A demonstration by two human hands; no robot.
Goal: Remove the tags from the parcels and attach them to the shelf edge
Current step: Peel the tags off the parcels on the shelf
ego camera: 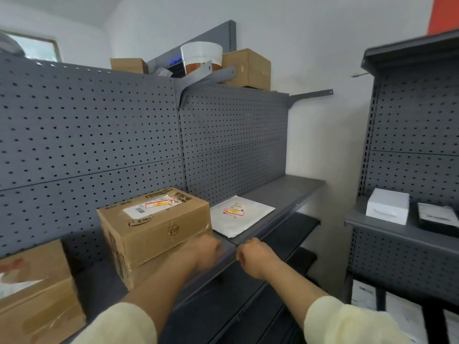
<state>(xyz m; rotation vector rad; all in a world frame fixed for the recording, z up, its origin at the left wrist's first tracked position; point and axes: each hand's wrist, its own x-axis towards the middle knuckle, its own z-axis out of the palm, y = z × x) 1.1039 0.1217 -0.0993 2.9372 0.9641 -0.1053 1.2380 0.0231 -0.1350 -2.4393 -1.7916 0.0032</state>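
Both the left hand [206,252] and right hand [251,254] are curled at the shelf edge [228,256]; what they hold cannot be told. Attachment seems underway; flat pressing is needed next.

A white tub [201,54] with an orange-brown lower band stands up high. The grey perforated back panel [99,125] spreads below it, and a window [37,48] lies far to its left. Down to its right a grey metal bracket [311,95] juts across the white wall [323,45], and far to its right is an orange-red strip [444,13].
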